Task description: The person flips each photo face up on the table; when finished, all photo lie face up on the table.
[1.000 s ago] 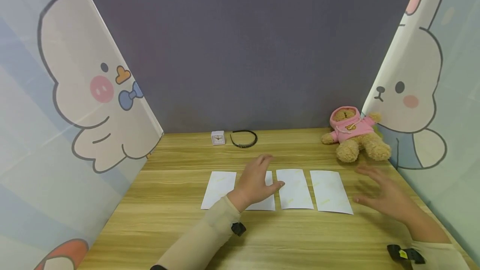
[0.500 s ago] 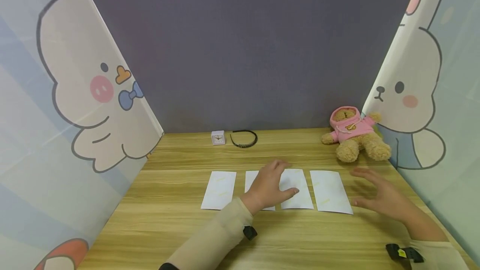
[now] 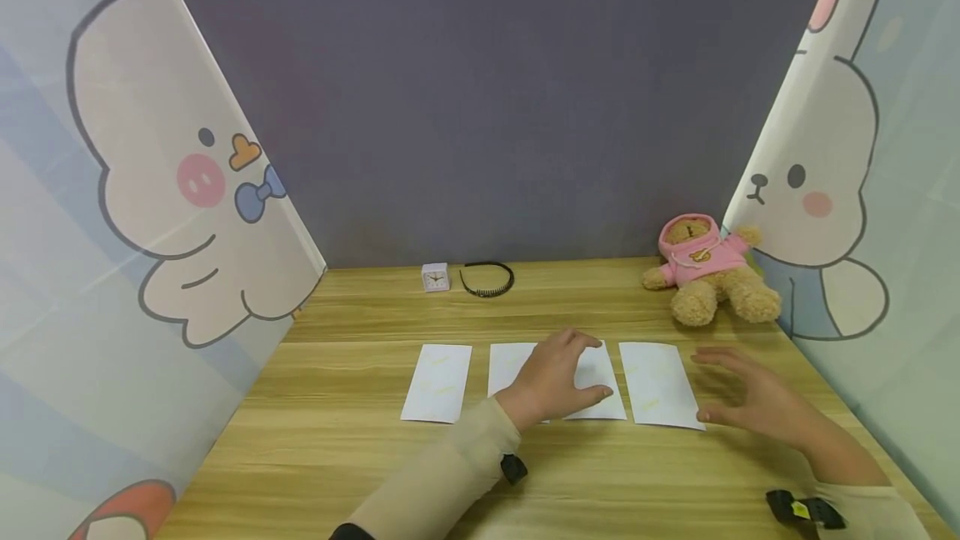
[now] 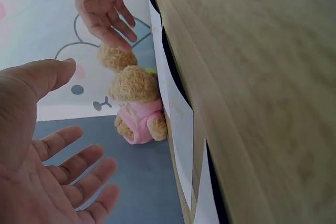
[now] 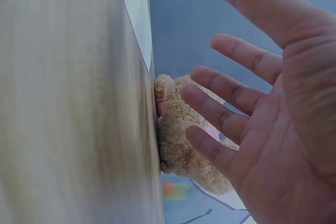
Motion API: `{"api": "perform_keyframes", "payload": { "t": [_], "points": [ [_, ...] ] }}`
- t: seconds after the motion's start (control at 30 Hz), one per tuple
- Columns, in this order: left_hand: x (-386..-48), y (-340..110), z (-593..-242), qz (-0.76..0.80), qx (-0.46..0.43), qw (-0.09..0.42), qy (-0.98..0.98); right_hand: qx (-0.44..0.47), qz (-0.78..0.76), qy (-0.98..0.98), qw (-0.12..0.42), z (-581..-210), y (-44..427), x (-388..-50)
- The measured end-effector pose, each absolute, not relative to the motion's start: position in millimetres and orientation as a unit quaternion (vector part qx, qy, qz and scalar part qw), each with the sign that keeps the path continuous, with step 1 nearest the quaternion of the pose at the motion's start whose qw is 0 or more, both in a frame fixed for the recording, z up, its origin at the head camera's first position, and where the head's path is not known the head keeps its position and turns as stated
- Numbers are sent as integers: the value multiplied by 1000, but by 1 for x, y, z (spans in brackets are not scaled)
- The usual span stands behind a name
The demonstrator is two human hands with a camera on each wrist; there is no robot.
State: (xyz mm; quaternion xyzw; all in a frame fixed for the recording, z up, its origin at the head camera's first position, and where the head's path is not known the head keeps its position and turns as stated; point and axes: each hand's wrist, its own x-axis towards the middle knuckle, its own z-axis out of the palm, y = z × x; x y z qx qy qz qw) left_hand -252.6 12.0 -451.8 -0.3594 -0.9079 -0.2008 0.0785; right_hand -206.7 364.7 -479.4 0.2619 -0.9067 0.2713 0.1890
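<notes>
Head view: four white sheets [image 3: 660,382] lie in a row across the middle of the surface [image 3: 637,490]; the left hand [image 3: 555,377] hangs above the middle two, the right hand [image 3: 761,407] beside the rightmost, toward the right edge. Left-wrist view: digits apart, palm bare; sheets probably light, flexible, easily creased, best pinched by a side edge. Right-wrist view: digits likewise spread, holding nothing.

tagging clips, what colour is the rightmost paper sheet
Rightmost paper sheet: white, faint yellow marks, clearest in head view.
</notes>
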Motion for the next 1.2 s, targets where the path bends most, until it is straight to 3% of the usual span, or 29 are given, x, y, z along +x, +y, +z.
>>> {"api": "perform_keyframes", "payload": {
  "t": [0.37, 1.2],
  "points": [
    [-251, 27, -450, -179, -366, 65, -911, 278, 297, -902, 146, -481, 358, -207],
    [-242, 61, -458, -103, -378, 9, -920, 268, 264, -919, 113, -486, 356, -206]
  ]
}}
